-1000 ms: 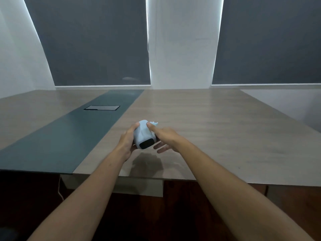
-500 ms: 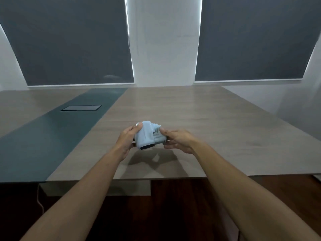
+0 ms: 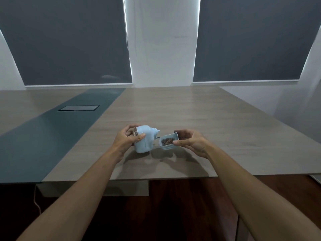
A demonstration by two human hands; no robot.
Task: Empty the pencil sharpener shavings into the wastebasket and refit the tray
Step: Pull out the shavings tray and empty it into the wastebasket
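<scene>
A light blue pencil sharpener (image 3: 145, 141) is held just above the wooden table (image 3: 199, 122), with my left hand (image 3: 127, 139) gripping its left side. To its right, my right hand (image 3: 191, 141) pinches the small light blue shavings tray (image 3: 168, 141), which is out of the sharpener and a short gap away from it. Brown shavings (image 3: 167, 141) lie inside the tray, which is tilted towards me. No wastebasket is in view.
The table has a dark teal strip (image 3: 52, 136) on the left with a flush cable hatch (image 3: 79, 108). Its near edge runs just below my forearms, dark floor beneath. Grey window blinds and a white wall pillar stand behind.
My right hand has pulled the tray out of the sharpener and moved it to the right. My view has shifted left to right across the table.
</scene>
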